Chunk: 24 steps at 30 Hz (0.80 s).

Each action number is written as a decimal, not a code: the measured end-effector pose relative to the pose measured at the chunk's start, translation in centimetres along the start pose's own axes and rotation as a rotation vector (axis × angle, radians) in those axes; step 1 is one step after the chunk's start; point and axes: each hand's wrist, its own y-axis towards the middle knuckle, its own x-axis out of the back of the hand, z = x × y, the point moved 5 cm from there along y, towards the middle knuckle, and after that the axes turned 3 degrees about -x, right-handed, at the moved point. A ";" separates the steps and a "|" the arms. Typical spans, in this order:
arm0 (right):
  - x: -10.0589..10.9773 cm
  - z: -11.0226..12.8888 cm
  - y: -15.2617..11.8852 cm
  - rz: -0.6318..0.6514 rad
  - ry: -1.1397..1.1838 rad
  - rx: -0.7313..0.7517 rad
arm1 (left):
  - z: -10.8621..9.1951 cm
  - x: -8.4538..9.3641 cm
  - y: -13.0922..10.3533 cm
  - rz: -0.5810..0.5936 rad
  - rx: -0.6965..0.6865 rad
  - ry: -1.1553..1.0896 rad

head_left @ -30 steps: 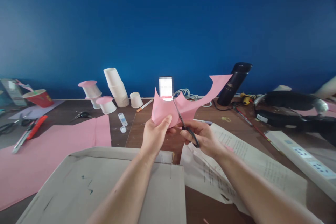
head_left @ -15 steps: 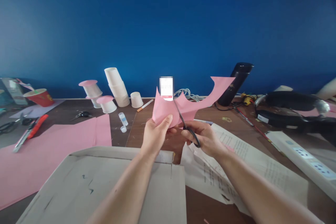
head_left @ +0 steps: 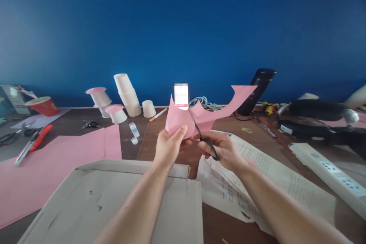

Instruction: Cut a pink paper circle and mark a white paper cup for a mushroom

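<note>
Pink paper (head_left: 183, 120) with a curved cut edge is pinched in my left hand (head_left: 170, 145), the thumb lying on its front. A long curved strip of the same paper reaches up to the right. My right hand (head_left: 221, 148) grips black-handled scissors (head_left: 210, 148), whose blades point up and left against the paper, just right of my left thumb. The far end of the blades lies near a white blurred rectangle (head_left: 181, 94) behind the paper. Some fingers of both hands are hidden.
White cups (head_left: 128, 97), some topped with pink discs (head_left: 96, 90), stand at the back left. A cardboard piece (head_left: 114, 202) lies in front, pink sheets (head_left: 65, 156) left, printed papers (head_left: 257, 160) and a power strip (head_left: 328, 171) right. A black bottle (head_left: 259, 89) leans at the back.
The pink strip's upper end has moved slightly right and down. My right hand and the scissors have shifted slightly right. My left hand has hardly moved.
</note>
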 end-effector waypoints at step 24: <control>0.0 -0.5 0.3 -0.028 -0.011 -0.066 | 2.1 0.0 1.0 0.016 0.048 -0.151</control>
